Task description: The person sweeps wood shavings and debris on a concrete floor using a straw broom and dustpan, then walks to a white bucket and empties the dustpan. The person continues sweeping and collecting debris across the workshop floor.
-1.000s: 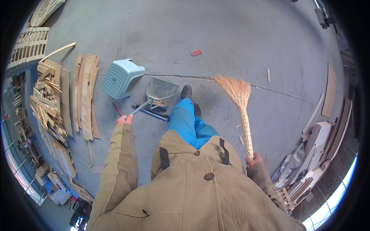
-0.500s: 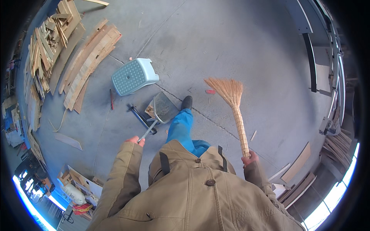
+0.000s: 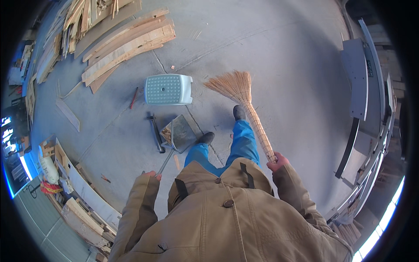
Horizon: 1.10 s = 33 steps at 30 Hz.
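Observation:
My right hand [image 3: 278,162] is closed round the lower end of a straw broom [image 3: 257,124]. The broom slants up and to the left, with its bristles fanned out beyond my right shoe. The thin metal handle of a grey dustpan [image 3: 186,132] is in my left hand [image 3: 151,174], whose fingers are partly hidden by the sleeve. Wood chips and debris [image 3: 166,133] lie in the left part of the pan. It hangs or rests just left of my left shoe; whether it touches the floor I cannot tell.
A light blue plastic stool [image 3: 168,89] stands ahead of the dustpan. Beside them are a black bar-like tool [image 3: 156,134] and a red tool [image 3: 134,98]. Boards [image 3: 126,46] are stacked at the far left. Grey panels [image 3: 355,76] stand along the right, and more boards lie at the lower left.
My view has turned to the right, and my right foot has come forward into sight. The broom has swung leftward across the front of me. Both hands keep their hold.

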Available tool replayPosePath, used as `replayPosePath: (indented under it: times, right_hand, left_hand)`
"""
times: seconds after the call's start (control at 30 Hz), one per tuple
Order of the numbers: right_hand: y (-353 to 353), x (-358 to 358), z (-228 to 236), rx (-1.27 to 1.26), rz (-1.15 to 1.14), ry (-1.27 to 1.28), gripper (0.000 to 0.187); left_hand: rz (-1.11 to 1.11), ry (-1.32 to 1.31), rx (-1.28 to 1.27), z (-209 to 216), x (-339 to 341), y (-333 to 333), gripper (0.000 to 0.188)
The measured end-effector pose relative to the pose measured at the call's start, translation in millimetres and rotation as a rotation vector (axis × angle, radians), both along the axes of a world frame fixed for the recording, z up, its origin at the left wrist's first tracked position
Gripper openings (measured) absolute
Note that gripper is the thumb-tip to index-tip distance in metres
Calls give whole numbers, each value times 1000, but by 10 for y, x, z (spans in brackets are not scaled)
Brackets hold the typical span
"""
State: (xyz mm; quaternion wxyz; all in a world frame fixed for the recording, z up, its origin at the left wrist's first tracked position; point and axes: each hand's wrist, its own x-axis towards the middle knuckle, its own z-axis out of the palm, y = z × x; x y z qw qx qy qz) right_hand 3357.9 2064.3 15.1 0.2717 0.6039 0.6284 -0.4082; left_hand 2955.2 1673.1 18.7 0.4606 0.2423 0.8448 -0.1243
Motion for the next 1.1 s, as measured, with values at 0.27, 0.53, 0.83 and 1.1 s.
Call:
replayPosePath:
  times: [0.27, 0.53, 0.83, 1.1]
  right_hand:
    - [1409, -836, -426, -100, 539, 196, 64]
    - [2025, -1763, -599, -124, 835, 271, 64]
    - [2478, -2012, -731, -82, 923, 286, 62]
    - [3609, -837, -289, 34, 907, 208, 72]
  left_hand:
    - [471, 247, -36, 683, 1028, 400, 38]
    - [1018, 335, -44, 973, 1963, 736, 38]
    - [1332, 522, 156, 640, 3102, 868, 34]
    - [1681, 547, 249, 225, 4449, 1340, 37]
